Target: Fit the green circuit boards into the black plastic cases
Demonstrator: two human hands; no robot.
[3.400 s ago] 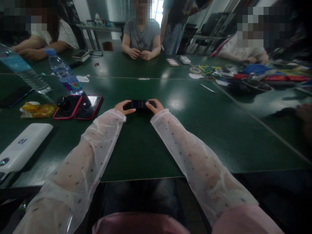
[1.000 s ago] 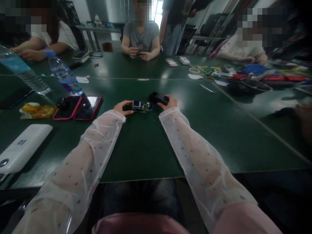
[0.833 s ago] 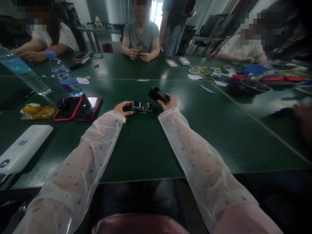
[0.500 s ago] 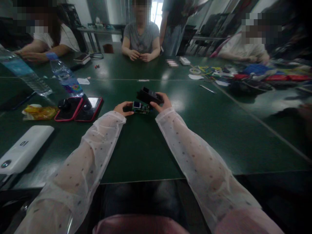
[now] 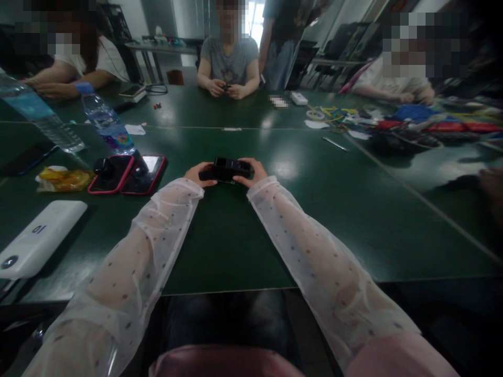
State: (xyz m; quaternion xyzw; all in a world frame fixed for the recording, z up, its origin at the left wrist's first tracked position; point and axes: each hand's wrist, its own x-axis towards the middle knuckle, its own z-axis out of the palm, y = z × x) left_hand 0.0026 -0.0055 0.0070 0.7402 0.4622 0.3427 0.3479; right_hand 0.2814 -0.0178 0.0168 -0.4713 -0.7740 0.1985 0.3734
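A black plastic housing (image 5: 231, 168) with a window-like opening sits over the circuit board (image 5: 232, 181), above the green tabletop. Most of the board is hidden; only a thin lower edge shows beneath the housing. My left hand (image 5: 197, 174) closes on the board's left end, thumb at the near side. On the other side, my right hand (image 5: 254, 173) grips the right end of the housing between thumb and fingers. How fully the two parts fit together I cannot tell.
To the left are two red-cased phones (image 5: 143, 175), a yellow wrapper (image 5: 65, 180), a white power bank (image 5: 43, 238) and tilted-looking water bottles (image 5: 108, 123). A pen (image 5: 336, 144) and tangled cables (image 5: 334, 113) lie to the right. Several people sit or stand around the table (image 5: 236, 251).
My right hand has brought the housing down and left, from above the board to over it. The board's screen and green surface are now covered. My left hand has stayed nearly still.
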